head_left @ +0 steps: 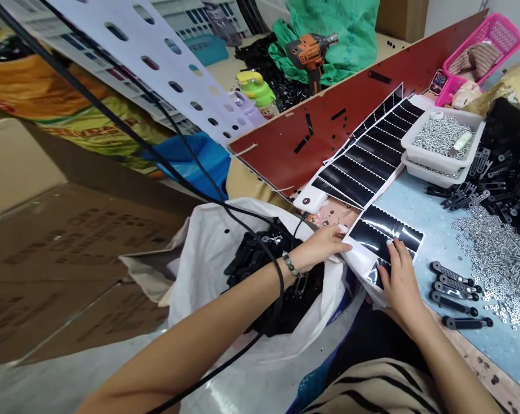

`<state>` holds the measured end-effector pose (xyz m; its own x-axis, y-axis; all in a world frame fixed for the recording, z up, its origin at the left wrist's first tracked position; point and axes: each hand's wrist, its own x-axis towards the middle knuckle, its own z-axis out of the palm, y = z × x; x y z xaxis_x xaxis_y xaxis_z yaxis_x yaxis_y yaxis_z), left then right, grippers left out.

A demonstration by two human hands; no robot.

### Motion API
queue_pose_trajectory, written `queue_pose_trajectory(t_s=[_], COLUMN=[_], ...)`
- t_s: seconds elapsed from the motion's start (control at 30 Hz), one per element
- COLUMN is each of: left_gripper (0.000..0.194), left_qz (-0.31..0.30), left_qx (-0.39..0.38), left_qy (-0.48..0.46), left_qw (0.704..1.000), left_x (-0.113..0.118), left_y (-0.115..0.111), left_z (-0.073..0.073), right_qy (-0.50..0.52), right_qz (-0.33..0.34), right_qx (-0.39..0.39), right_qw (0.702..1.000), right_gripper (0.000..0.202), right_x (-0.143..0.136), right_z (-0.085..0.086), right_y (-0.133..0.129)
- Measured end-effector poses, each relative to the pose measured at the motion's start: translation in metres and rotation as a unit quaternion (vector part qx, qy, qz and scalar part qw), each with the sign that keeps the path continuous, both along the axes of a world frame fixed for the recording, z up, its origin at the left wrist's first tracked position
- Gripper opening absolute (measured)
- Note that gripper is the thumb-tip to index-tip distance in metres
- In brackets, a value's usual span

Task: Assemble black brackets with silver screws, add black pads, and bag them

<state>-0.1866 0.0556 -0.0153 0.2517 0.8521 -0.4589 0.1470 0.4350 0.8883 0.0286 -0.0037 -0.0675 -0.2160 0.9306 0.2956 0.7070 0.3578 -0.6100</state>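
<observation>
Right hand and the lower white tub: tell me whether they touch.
Apart. The head view shows a plain stretch of blue work surface between the right hand and the lower white tub.

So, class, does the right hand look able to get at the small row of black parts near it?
Probably yes: the black parts lie just beside the right hand on the blue surface, and nothing visible stands between, though that hand rests on the black-striped sheet.

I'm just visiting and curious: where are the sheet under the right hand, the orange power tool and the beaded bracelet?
Sheet [372, 234], head view: a black strip.
Orange power tool [308, 52], head view: its body.
Beaded bracelet [289, 264], head view: its beads.
</observation>
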Motion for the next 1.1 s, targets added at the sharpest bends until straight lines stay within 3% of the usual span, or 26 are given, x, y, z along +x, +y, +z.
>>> queue_pose_trajectory(t_s=[0.17, 0.3, 0.37, 0.47, 0.57, 0.67, 0.73, 0.77, 0.83, 0.9, 0.97, 1.03, 1.1], left_gripper=[0.025, 0.026, 0.028, 0.028, 0.023, 0.015, 0.032, 0.042, 0.055, 0.058, 0.059, 0.054, 0.048], left_qz=[-0.120, -0.191, -0.209, -0.211, -0.192, -0.142, -0.098, -0.081, -0.068, -0.108, -0.180, -0.233, -0.239], left_qx=[0.088, 0.260, 0.309, 0.329, 0.321, 0.292, 0.284, 0.297, 0.363, 0.451, 0.505, 0.506, 0.475], left_qy=[0.013, 0.103, 0.110, 0.108, 0.132, 0.198, 0.275, 0.321, 0.411, 0.466, 0.479, 0.479, 0.494], left_qw=[0.989, 0.941, 0.921, 0.914, 0.918, 0.925, 0.913, 0.895, 0.833, 0.754, 0.695, 0.678, 0.688], left_x=[0.019, 0.040, 0.049, 0.060, 0.066, 0.063, 0.057, 0.054, 0.050, 0.052, 0.060, 0.072, 0.085], left_y=[0.006, 0.026, 0.036, 0.046, 0.052, 0.059, 0.063, 0.065, 0.065, 0.065, 0.065, 0.071, 0.082], left_z=[0.019, 0.030, 0.034, 0.035, 0.025, 0.011, 0.003, 0.001, -0.004, -0.010, -0.017, -0.027, -0.035], right_qy=[0.038, 0.034, 0.018, 0.022, 0.071, 0.161, 0.227, 0.251, 0.273, 0.272, 0.261, 0.246, 0.231], right_qz=[0.056, 0.012, 0.003, -0.001, -0.029, -0.123, -0.186, -0.204, -0.220, -0.226, -0.221, -0.208, -0.199], right_qx=[0.064, 0.103, 0.111, 0.101, 0.051, 0.001, -0.009, -0.008, -0.004, 0.002, 0.012, 0.019, 0.024], right_qw=[0.996, 0.994, 0.994, 0.995, 0.996, 0.979, 0.956, 0.946, 0.936, 0.936, 0.940, 0.947, 0.952], right_gripper=[0.039, 0.030, 0.026, 0.027, 0.029, 0.032, 0.033, 0.034, 0.035, 0.036, 0.036, 0.035, 0.033], right_x=[-0.002, 0.002, 0.006, 0.014, 0.023, 0.039, 0.053, 0.060, 0.072, 0.080, 0.084, 0.087, 0.090], right_z=[0.033, 0.057, 0.063, 0.066, 0.065, 0.064, 0.066, 0.068, 0.070, 0.071, 0.070, 0.069, 0.068], right_y=[0.026, 0.051, 0.059, 0.067, 0.079, 0.094, 0.103, 0.105, 0.105, 0.100, 0.092, 0.085, 0.078])
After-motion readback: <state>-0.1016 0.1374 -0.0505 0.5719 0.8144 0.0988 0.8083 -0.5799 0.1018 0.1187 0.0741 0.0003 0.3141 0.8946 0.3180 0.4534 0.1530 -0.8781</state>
